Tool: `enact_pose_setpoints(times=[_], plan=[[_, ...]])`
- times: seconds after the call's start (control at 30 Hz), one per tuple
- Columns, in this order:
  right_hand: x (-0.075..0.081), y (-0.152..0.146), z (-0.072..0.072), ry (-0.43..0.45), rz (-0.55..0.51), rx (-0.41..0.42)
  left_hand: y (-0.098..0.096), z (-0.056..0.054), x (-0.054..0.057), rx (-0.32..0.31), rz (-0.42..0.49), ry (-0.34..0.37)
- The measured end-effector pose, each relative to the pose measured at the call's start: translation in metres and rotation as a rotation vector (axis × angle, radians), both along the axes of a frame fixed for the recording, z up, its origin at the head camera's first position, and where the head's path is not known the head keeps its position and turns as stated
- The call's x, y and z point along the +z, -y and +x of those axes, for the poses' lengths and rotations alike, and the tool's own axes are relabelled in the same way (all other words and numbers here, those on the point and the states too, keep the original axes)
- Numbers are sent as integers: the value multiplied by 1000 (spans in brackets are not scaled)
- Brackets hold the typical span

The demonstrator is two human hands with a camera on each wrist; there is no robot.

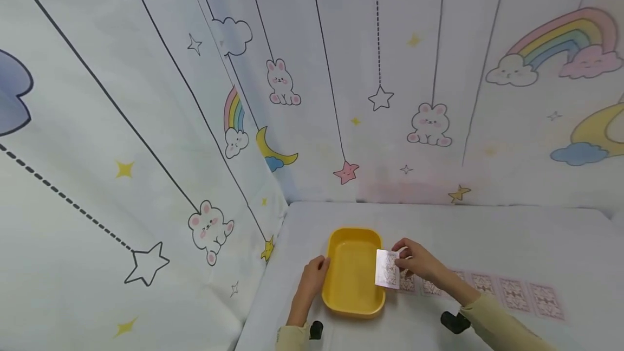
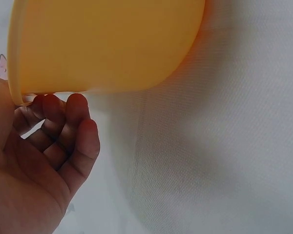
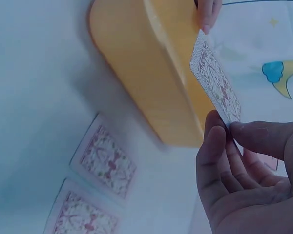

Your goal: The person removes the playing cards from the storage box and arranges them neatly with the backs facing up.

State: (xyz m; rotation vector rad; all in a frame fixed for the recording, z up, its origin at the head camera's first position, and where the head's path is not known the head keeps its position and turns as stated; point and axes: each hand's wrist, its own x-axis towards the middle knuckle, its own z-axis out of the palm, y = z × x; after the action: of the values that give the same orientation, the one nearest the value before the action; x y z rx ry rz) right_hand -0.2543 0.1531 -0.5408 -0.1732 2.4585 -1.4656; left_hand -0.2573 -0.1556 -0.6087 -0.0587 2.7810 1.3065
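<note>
A playing card (image 1: 387, 268) with a red patterned back is pinched between thumb and fingers of my right hand (image 1: 418, 260). It overlaps the right rim of a yellow tray (image 1: 353, 307) in the head view. In the right wrist view the card (image 3: 217, 80) stands tilted above the tray's side wall (image 3: 136, 73). My left hand (image 1: 313, 276) grips the tray's left rim. The left wrist view shows its curled fingers (image 2: 78, 112) against the outside wall, with the thumb side up at the rim.
Several more cards (image 1: 514, 294) lie back up in a row on the white table (image 1: 487, 232), right of the tray and partly behind the right arm. Small black objects (image 1: 455, 322) are near both wrists. Printed fabric walls (image 1: 312, 140) stand behind and at the left.
</note>
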Motion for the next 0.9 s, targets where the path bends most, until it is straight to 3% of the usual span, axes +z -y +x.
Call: enact_pose_setpoints(times=[0.33,0.7,0.9], plan=[[-6,-28,3,-6,28,-26,2,1,-3,-9,2,-31],[-11,-63,5,-66,-60,63,2,3,-3,-19,28,-48],[-13,-78,7,-47,-22,18,0,3,-1,-9,36,-36]])
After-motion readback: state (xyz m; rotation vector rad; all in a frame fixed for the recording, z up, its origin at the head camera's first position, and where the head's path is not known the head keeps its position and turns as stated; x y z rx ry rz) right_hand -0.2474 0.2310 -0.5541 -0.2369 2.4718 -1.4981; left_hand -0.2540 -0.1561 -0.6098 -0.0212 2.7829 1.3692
